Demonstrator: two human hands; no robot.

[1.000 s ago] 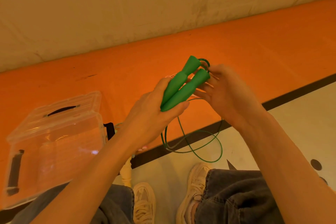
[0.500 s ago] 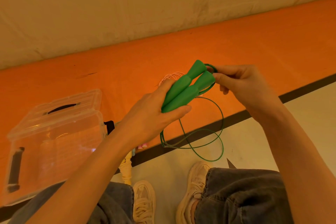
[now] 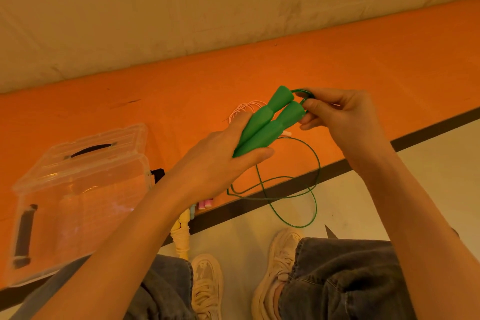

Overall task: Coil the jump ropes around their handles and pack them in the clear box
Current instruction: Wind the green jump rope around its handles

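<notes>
Left hand (image 3: 220,161) grips both green handles (image 3: 270,122) side by side at frame centre, thumb across their lower ends, handles angled up toward the upper right. Right hand (image 3: 337,117) pinches the green rope (image 3: 291,189) right at the handle tops — a small loop of it shows above the fingertips (image 3: 309,105). The rest of the green rope hangs loose below the handles in a few wide loops, crossing the dark edge strip (image 3: 285,191) of the orange table (image 3: 337,54) and dropping over the pale floor (image 3: 428,163).

Clear box (image 3: 78,197) sits on the table at left of frame, lid (image 3: 96,148) on with a dark handle on top and a dark latch on its near side; contents not readable through the walls.

Pink rope (image 3: 245,109) lies coiled on the table just behind the left hand. Below the left wrist a yellow jump rope (image 3: 181,236) hangs off the table edge, with small pink handle ends (image 3: 205,204) beside it — partly hidden by the arm.

Bottom of frame: grey jeans (image 3: 345,280) and cream sneakers (image 3: 280,267) on the floor. Beige wall (image 3: 233,2) fills the top.
</notes>
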